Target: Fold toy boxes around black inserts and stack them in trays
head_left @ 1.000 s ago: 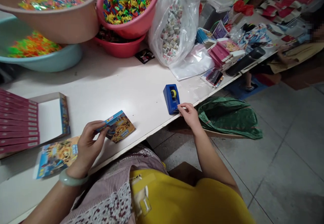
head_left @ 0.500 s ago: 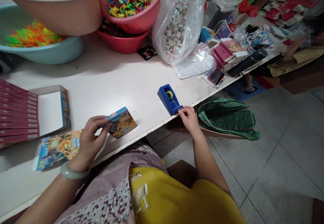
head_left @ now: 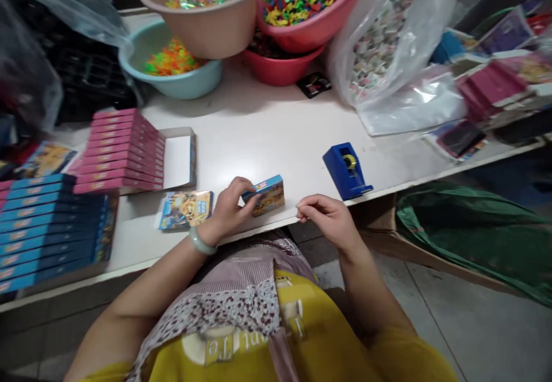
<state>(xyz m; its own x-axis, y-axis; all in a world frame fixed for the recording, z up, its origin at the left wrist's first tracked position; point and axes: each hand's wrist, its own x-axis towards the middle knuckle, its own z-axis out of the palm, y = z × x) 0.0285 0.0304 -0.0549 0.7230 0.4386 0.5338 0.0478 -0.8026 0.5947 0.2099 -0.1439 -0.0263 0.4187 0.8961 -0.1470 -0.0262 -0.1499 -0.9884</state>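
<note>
My left hand [head_left: 233, 205], with a pale bangle at the wrist, grips a small printed cardboard box [head_left: 271, 197] with a blue edge. The box stands on its side near the table's front edge. To its right, my right hand [head_left: 325, 216] is closed in a pinch, apart from the box; whatever its fingertips hold is too small to make out. Beyond that hand sits a blue tape dispenser [head_left: 342, 175] with a yellow-cored roll. Left of my left hand, a flat printed box [head_left: 186, 209] lies on the white table [head_left: 259, 132].
Pink boxes [head_left: 125, 152] stand in rows in an open tray, with blue boxes [head_left: 38, 226] nearer the left edge. Tubs of small plastic pieces, including a light blue tub [head_left: 185, 86], line the back beside a clear bag [head_left: 345, 77]. A green-lined bin [head_left: 470, 238] stands below right.
My right hand has left the tape dispenser and moved left toward the box, fingers pinched. My left hand still holds the box, now more upright. The view has swung left.
</note>
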